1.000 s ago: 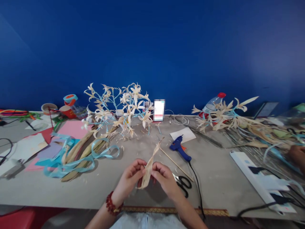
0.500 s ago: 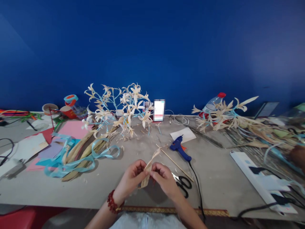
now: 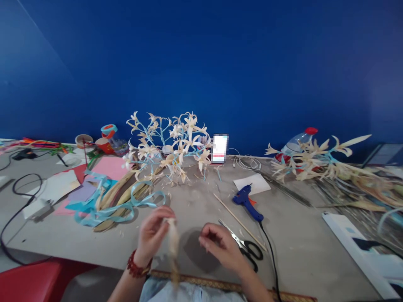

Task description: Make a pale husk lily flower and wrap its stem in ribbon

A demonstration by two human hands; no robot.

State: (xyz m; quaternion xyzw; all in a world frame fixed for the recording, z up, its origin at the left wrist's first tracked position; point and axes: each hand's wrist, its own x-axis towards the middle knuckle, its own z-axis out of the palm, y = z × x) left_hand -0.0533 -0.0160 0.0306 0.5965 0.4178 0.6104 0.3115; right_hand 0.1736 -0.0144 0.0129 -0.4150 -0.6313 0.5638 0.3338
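Observation:
My left hand (image 3: 154, 230), with a red bead bracelet at its wrist, pinches the top of a pale dried husk strip (image 3: 174, 243). The strip dangles toward my lap and is smeared by motion. To the right, apart from the strip, my right hand (image 3: 222, 247) hovers with its fingers curled together; whether they hold anything is hidden. Just beyond its knuckles lie black-handled scissors (image 3: 252, 249), partly covered by that hand. A thin wooden stick (image 3: 239, 220) rests beside them, and a blue glue gun (image 3: 247, 202) lies farther back.
Cream husk flowers (image 3: 176, 147) on blue stems stand at the back, near a phone (image 3: 219, 149). Husks (image 3: 116, 197) and light-blue ribbon (image 3: 147, 204) lie left. On the right are more flowers (image 3: 315, 155), a white power strip (image 3: 355, 251) and the glue gun's black cord (image 3: 270, 256).
Both hands were together on the husk strip; now they are apart. My left hand has carried the strip leftward, its length now hanging down, and the right hand has let go. The view has turned slightly left.

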